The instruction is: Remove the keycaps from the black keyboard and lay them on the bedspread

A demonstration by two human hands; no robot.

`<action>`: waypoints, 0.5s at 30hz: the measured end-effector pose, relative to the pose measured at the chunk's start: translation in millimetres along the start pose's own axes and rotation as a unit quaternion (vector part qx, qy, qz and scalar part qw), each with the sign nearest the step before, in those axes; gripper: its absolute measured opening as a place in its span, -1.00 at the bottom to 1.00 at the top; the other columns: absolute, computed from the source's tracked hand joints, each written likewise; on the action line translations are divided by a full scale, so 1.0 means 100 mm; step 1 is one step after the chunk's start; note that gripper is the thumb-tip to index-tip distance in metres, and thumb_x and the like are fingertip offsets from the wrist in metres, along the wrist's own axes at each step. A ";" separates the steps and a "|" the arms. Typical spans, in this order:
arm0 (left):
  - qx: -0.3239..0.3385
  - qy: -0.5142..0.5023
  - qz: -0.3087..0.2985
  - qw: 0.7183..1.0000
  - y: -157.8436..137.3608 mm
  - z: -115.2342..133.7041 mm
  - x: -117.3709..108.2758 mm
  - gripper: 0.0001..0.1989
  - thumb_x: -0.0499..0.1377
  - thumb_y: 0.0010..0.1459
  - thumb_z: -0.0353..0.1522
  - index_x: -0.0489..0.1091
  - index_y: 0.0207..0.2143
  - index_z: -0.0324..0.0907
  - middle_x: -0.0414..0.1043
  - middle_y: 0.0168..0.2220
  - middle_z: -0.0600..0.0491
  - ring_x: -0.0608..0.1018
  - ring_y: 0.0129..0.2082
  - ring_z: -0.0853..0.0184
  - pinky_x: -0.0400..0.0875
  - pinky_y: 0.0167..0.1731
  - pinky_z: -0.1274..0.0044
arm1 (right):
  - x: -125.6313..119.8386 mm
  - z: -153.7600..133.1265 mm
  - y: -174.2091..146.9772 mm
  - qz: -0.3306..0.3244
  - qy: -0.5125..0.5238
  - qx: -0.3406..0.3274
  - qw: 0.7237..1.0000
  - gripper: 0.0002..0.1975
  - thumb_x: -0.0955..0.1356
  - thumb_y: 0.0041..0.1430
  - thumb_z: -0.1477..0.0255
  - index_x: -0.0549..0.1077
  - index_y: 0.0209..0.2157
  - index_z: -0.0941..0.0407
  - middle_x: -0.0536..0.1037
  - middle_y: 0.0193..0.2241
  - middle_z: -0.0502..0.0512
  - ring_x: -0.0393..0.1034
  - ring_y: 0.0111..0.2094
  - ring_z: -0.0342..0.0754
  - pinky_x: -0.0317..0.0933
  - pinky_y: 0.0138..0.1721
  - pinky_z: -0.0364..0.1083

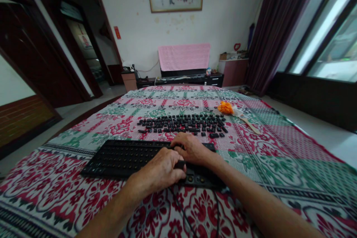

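A black keyboard [122,158] lies on the patterned cloth, turned with its cable side toward me. Most of its keycaps are off, leaving rows of bare switches. My left hand [164,167] is closed over the keyboard's right half, a small black piece [180,164] between its thumb and fingers. Close against it, my right hand [192,148] is bent over the keys with its fingers pinched together. A thin wire shows between the two hands; its far end and whatever the right fingertips hold are hidden.
Behind the keyboard many loose black keycaps [184,122] lie spread in rows. Farther right are an orange fluffy duster [225,107] and its pale handle [251,125]. A black cable [182,208] runs toward me over the patterned cloth [267,148].
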State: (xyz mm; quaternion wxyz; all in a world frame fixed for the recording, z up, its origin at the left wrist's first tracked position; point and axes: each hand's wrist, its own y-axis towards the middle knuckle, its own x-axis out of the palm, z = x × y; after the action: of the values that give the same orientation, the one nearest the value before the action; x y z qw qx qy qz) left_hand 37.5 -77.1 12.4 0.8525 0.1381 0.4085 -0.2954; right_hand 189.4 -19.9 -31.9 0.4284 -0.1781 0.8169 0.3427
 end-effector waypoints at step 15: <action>-0.093 0.164 0.106 0.976 0.02 0.03 0.26 -0.84 0.00 -0.07 -0.42 0.35 -0.57 -0.25 0.35 -0.58 0.03 0.35 -0.58 0.39 0.09 -0.55 0.58 | 0.10 0.03 -0.03 0.040 0.003 -0.006 0.999 -0.79 0.25 -0.01 0.61 0.45 -0.34 0.16 0.42 -0.40 0.08 0.28 -0.30 -0.10 0.16 -0.22 -0.11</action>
State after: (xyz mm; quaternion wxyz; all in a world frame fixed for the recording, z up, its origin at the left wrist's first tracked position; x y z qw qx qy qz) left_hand 53.6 -87.4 -5.6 0.8096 0.1475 0.5512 -0.1377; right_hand 187.7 -20.1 -42.5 0.4105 -0.1490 0.8228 0.3638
